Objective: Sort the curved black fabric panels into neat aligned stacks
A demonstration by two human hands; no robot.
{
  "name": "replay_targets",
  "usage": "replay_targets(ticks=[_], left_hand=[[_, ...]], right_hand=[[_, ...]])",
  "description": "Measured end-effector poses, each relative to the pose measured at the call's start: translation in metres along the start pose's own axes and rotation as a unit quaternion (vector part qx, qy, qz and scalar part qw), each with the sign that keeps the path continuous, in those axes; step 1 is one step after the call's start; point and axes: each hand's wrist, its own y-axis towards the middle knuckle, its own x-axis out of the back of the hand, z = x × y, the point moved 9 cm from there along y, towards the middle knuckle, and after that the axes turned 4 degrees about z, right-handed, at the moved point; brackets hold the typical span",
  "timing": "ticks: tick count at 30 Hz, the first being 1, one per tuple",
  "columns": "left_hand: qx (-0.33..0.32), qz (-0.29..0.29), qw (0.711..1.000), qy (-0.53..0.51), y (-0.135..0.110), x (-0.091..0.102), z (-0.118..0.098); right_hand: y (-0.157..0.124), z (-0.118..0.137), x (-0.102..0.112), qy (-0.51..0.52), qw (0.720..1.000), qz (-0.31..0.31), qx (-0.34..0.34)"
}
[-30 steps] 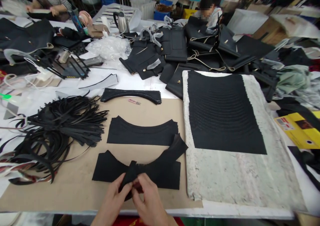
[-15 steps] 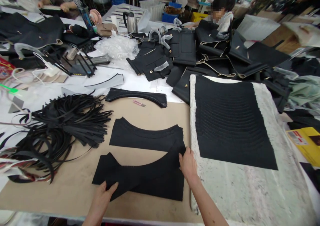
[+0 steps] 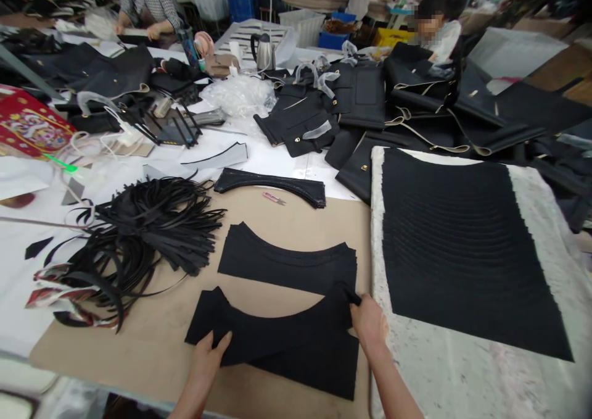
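A black piece of sheet material with a curved-in upper edge (image 3: pixel 272 332) lies slantwise over another black piece (image 3: pixel 319 369) on the tan board. My left hand (image 3: pixel 207 360) grips its lower left edge, thumb and fingers at the rim. With its fingers closed, my right hand (image 3: pixel 369 323) pinches the upper right corner, which is bent up a little. Just beyond lies a stack of similar curved pieces (image 3: pixel 277 263). Farther back are a narrow curved black stack (image 3: pixel 272 184) and pink-handled thread snips (image 3: pixel 274 198).
To the left is a tangled heap of black strips (image 3: pixel 152 228). Overlapping black pieces (image 3: pixel 462 246) are fanned out on a pale, worn slab (image 3: pixel 467 369) at right. Behind are black bag parts (image 3: pixel 361 95), a router (image 3: pixel 178 132) and a kettle (image 3: pixel 265 53). Other people sit beyond.
The view has swung left, so things appear farther right. My right hand now pinches the piece's right corner and has bent it up; my left hand stays at the left edge.
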Motion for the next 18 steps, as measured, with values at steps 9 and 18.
replay_targets(ticks=[9, 18], left_hand=[[-0.047, 0.055, 0.996, -0.052, 0.004, 0.003, -0.038], [-0.135, 0.047, 0.990, -0.017, 0.086, 0.017, -0.112]], right_hand=[[-0.002, -0.038, 0.013, 0.140, 0.984, -0.078, 0.079], [0.040, -0.033, -0.014, 0.516, 0.856, -0.001, 0.028]])
